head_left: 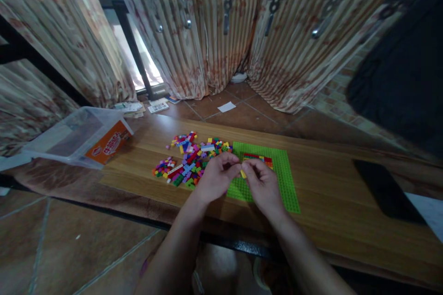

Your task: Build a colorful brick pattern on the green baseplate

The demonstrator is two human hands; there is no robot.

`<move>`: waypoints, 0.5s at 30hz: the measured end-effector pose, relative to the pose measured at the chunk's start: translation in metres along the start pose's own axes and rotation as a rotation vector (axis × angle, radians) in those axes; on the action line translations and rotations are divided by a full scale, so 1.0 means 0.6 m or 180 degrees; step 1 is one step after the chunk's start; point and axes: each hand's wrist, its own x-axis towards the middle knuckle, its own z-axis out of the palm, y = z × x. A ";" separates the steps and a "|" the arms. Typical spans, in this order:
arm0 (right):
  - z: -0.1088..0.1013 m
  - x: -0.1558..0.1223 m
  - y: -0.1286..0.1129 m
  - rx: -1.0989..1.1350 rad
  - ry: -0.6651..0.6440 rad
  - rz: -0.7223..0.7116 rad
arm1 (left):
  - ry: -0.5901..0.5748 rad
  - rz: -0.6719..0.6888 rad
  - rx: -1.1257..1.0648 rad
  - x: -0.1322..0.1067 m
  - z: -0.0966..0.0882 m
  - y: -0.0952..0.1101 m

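Observation:
Both hands meet over the near left part of a green baseplate (287, 179) lying on a wooden table (332, 207). My left hand (218, 176) and my right hand (261, 183) are closed in a pinch on one small yellow brick (243, 174) between their fingertips. A short band of red, yellow and orange bricks (258, 157) is fixed on the plate just beyond the hands. A pile of loose coloured bricks (188, 159) lies on the table left of the plate, beside my left hand.
A clear plastic tub with an orange label (81, 136) lies tipped at the table's far left. A black phone (386, 189) rests at the right. Curtains, papers (226, 107) and a tiled floor lie beyond the table.

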 end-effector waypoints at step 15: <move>0.004 0.003 0.009 -0.0093 0.0632 0.0248 | -0.0016 -0.0008 0.0620 -0.005 0.041 0.003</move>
